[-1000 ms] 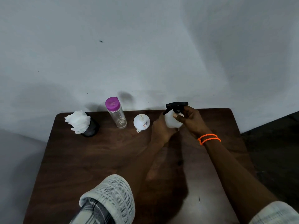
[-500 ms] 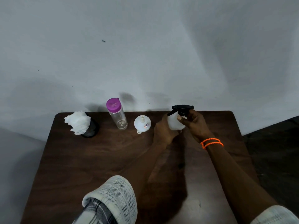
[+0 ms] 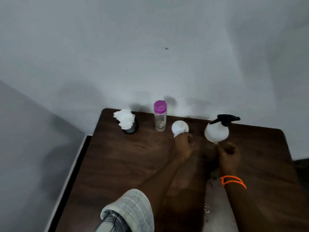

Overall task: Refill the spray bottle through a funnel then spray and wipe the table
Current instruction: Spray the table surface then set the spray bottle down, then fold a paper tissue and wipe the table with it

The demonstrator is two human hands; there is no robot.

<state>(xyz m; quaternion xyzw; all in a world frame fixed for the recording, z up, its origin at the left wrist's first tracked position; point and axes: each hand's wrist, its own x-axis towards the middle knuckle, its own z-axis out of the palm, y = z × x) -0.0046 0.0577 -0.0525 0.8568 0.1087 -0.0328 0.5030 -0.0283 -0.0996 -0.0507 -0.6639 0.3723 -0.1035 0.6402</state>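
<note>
The white spray bottle (image 3: 216, 132) with its black trigger head (image 3: 225, 120) stands upright on the dark wooden table (image 3: 133, 164), near the back edge. My right hand (image 3: 229, 154) hovers just in front of the bottle's base, fingers loosely curled and holding nothing. To the bottle's left, a small white funnel (image 3: 179, 127) lies mouth down with its spout up. My left hand (image 3: 184, 146) reaches toward it, fingertips at the funnel's near edge, not clearly gripping it. A clear water bottle (image 3: 160, 122) with a purple cap stands left of the funnel.
A wad of white tissue (image 3: 125, 120) sits in a dark cup at the table's back left corner. A grey wall rises right behind the table. The table's left edge drops to a grey floor. A few droplets (image 3: 207, 209) glint on the near table surface.
Both hands have let go of the spray bottle, which now stands free. My left hand has moved left to the funnel and my right hand has pulled back. The view has swung left.
</note>
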